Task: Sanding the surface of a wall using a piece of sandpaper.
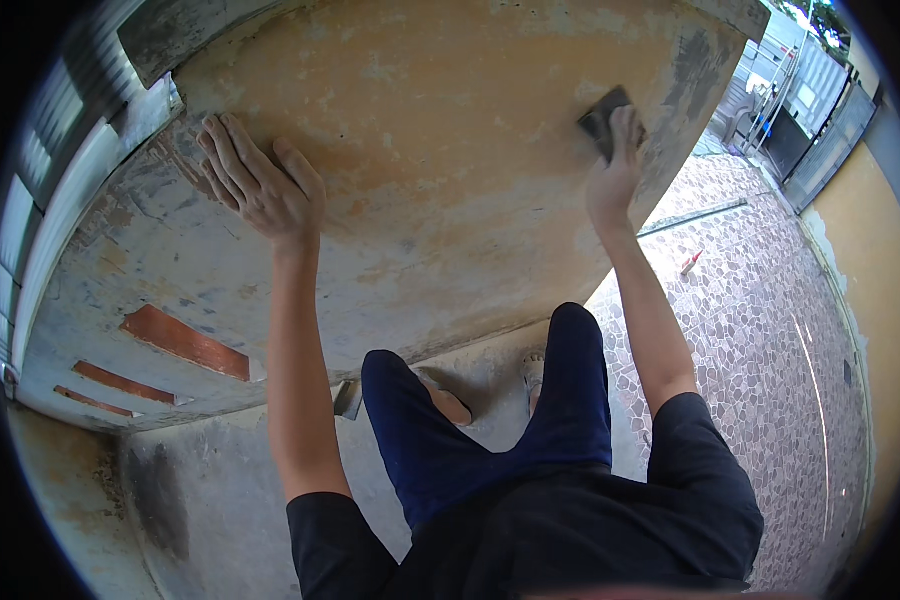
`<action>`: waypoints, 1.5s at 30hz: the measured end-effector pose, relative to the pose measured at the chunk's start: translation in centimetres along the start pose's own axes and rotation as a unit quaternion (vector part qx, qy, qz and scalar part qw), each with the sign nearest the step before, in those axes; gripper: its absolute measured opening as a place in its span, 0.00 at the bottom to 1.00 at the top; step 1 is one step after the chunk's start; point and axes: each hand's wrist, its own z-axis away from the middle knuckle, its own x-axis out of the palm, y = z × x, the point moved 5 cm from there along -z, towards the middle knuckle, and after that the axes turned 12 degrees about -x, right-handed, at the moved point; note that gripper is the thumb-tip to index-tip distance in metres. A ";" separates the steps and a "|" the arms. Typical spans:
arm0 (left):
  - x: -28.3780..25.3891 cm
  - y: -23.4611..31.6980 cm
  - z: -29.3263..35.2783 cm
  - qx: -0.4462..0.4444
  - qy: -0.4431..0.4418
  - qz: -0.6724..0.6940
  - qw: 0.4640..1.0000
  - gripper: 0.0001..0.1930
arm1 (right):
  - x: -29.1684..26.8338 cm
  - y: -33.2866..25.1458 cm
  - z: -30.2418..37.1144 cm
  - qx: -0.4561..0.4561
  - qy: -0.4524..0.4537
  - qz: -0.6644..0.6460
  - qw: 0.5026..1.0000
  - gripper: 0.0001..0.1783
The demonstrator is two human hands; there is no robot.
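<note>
A worn wall point(440, 150) with yellowish, patchy paint fills the space before me, paler and greyer toward its lower left. My left hand point(265, 190) lies flat against its left part, fingers stretched out and nothing in them. On the upper right part of the wall, my right hand point(615, 175) presses a dark piece of sandpaper point(606, 118) to the surface. The sandpaper is slightly blurred, and part of it is hidden behind my fingers.
Reddish slots point(185, 342) pierce the wall at lower left. A small flat-bladed tool point(347, 400) is by my knee on the concrete floor point(235, 480). To the right, stone-patterned paving point(740, 370) holds a small red-and-white object point(691, 262); a dark panel point(835, 145) leans beyond.
</note>
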 end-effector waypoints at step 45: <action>-7.4 -1.3 28.0 -0.247 -0.253 -0.073 0.933 0.64 | 8.6 -24.6 1.2 -0.319 -0.146 -0.124 0.928 0.31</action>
